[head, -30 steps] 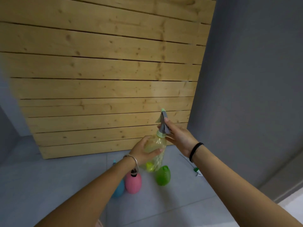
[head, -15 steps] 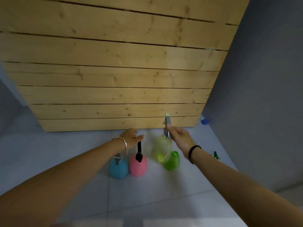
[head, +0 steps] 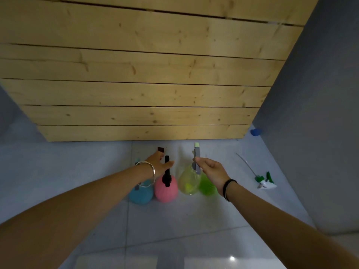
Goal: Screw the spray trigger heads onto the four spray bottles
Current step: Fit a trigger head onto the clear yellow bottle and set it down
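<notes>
1. A blue bottle [head: 140,194] stands on the floor, partly hidden under the left wrist.
2. The left hand [head: 159,164] hovers above it, fingers stretched loosely, holding nothing.
3. A pink bottle [head: 166,190] stands upright, carrying a black trigger head [head: 166,171].
4. The right hand [head: 211,171] pinches the grey trigger head [head: 196,158] on the yellow bottle [head: 188,181] with curled fingers.
5. A green bottle [head: 207,185] stands just beside the yellow one.
6. A green-and-white trigger head [head: 265,181] lies on the floor, well apart.

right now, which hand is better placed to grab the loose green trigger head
Right, probably: the green trigger head lies on the floor on the right hand's side, though it must release the yellow bottle's sprayer. The left hand is farther, by the pink bottle.
</notes>
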Demonstrator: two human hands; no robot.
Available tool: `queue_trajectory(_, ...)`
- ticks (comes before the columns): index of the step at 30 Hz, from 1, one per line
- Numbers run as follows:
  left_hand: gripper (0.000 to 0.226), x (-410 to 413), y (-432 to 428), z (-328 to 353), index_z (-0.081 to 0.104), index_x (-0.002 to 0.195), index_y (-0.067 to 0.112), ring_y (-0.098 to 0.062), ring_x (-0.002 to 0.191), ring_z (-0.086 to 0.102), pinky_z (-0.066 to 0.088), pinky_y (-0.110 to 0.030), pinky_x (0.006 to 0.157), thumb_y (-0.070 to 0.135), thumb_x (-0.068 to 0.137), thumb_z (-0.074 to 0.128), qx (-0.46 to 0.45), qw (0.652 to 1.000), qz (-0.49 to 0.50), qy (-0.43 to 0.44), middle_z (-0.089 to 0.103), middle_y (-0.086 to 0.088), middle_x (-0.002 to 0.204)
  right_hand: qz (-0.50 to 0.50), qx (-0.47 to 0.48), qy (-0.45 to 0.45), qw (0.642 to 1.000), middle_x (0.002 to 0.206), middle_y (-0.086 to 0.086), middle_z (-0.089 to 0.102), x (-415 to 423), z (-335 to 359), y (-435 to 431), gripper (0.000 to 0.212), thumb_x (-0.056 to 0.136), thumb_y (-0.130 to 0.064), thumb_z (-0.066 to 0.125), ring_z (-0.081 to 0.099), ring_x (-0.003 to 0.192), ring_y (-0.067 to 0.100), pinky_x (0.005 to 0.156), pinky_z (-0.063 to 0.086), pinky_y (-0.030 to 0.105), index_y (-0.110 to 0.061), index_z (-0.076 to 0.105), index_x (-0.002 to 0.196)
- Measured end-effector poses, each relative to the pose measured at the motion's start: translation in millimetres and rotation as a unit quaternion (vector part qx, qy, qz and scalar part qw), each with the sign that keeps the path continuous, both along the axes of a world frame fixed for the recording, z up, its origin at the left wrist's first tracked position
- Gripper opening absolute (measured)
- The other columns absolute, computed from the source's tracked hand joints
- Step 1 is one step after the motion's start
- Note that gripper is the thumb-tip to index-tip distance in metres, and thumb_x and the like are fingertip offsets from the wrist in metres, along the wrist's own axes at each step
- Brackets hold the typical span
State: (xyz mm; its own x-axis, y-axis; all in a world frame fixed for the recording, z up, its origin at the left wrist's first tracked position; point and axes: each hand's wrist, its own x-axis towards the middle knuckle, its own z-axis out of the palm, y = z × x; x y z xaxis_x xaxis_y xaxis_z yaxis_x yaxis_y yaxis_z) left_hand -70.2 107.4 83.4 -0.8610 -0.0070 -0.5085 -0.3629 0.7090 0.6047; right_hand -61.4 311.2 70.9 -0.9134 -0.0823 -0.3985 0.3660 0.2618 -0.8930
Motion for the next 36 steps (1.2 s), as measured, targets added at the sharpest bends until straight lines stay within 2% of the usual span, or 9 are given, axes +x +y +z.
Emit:
queue_trajectory(3, 0.062, 1, 1, -4, 0.029, 0.143, 0.012, -0.026, 0.132, 0.041, 0.035, -0.035, 0.106, 0.039, 0.092, 0.050, 0.010, 1.000, 0.004, -0.012, 0.037, -0.008, 0.149, 0.016, -0.004, -0.013, 1.000, 0.081, -0.008, 0.068, 3, -10, 1, 0.038, 0.089, -0.042, 0.056, 0.062, 0.074, -0.004, 0.067, 0.047, 0.008, -0.008, 0.072, 0.082)
queue_trajectory(7, 0.062, 1, 5, -8, 0.029, 0.143, 0.010, -0.026, 0.130, 0.044, 0.037, -0.034, 0.103, 0.039, 0.092, 0.050, 0.011, 1.000, 0.001, -0.014, 0.039, -0.010, 0.147, 0.024, -0.022, -0.026, 0.999, 0.084, -0.006, 0.068, 4, -18, 2, 0.039, 0.088, -0.040, 0.058, 0.062, 0.077, -0.001, 0.065, 0.045, 0.002, -0.003, 0.072, 0.090)
queue_trajectory(11, 0.062, 1, 7, -9, 0.029, 0.143, 0.009, -0.026, 0.127, 0.047, 0.039, -0.035, 0.104, 0.038, 0.092, 0.051, 0.022, 1.000, 0.008, -0.014, 0.042, -0.010, 0.145, 0.030, -0.024, -0.038, 0.999, 0.088, -0.005, 0.070, 5, -21, 5, 0.036, 0.089, -0.039, 0.058, 0.063, 0.084, 0.004, 0.082, 0.045, 0.015, -0.007, 0.072, 0.092)
queue_trajectory(15, 0.062, 3, 7, -10, 0.030, 0.143, 0.008, -0.028, 0.125, 0.049, 0.041, -0.040, 0.106, 0.037, 0.092, 0.052, 0.036, 0.999, 0.020, -0.017, 0.044, -0.011, 0.143, 0.034, -0.027, -0.044, 0.998, 0.089, -0.004, 0.069, 5, -23, 4, 0.036, 0.089, -0.039, 0.058, 0.063, 0.087, 0.006, 0.088, 0.044, 0.018, -0.006, 0.071, 0.091)
queue_trajectory(21, 0.061, 3, 8, -9, 0.032, 0.141, 0.005, -0.029, 0.122, 0.051, 0.043, -0.042, 0.104, 0.034, 0.092, 0.053, 0.055, 0.998, 0.033, -0.020, 0.047, -0.013, 0.140, 0.040, -0.012, -0.044, 0.998, 0.091, -0.004, 0.069, 6, -21, 5, 0.028, 0.090, -0.036, 0.057, 0.062, 0.084, -0.004, 0.063, 0.043, 0.001, -0.012, 0.070, 0.083)
queue_trajectory(27, 0.057, 2, 8, -8, 0.039, 0.136, 0.003, -0.031, 0.118, 0.055, 0.045, -0.044, 0.103, 0.035, 0.091, 0.054, 0.057, 0.997, 0.036, -0.024, 0.053, -0.016, 0.133, 0.045, 0.003, -0.050, 0.998, 0.092, -0.004, 0.070, 5, -18, 9, 0.026, 0.089, -0.035, 0.058, 0.060, 0.086, -0.005, 0.070, 0.038, 0.008, -0.014, 0.072, 0.083)
queue_trajectory(32, 0.061, 3, 9, -8, 0.034, 0.140, 0.006, -0.030, 0.119, 0.054, 0.044, -0.042, 0.103, 0.036, 0.091, 0.053, 0.051, 0.998, 0.038, -0.027, 0.052, -0.015, 0.136, 0.059, 0.020, -0.035, 0.997, 0.089, -0.013, 0.071, 1, -13, 15, 0.025, 0.088, -0.035, 0.060, 0.059, 0.081, -0.013, 0.063, 0.041, 0.001, -0.015, 0.074, 0.094)
queue_trajectory(34, 0.062, 3, 10, -8, 0.032, 0.142, 0.007, -0.030, 0.119, 0.054, 0.044, -0.041, 0.103, 0.036, 0.091, 0.053, 0.050, 0.998, 0.038, -0.027, 0.051, -0.014, 0.137, 0.035, 0.022, -0.017, 0.999, 0.089, -0.016, 0.069, -2, -9, 18, 0.022, 0.086, -0.033, 0.064, 0.060, 0.085, -0.006, 0.060, 0.042, 0.000, -0.018, 0.072, 0.100)
queue_trajectory(36, 0.062, 3, 10, -8, 0.032, 0.141, 0.007, -0.030, 0.119, 0.054, 0.044, -0.042, 0.103, 0.037, 0.091, 0.053, 0.049, 0.998, 0.036, -0.029, 0.050, -0.015, 0.137, -0.005, 0.037, 0.021, 0.999, 0.100, -0.008, 0.068, -5, -7, 24, 0.028, 0.082, -0.031, 0.069, 0.060, 0.095, 0.006, 0.073, 0.044, 0.006, -0.016, 0.070, 0.106)
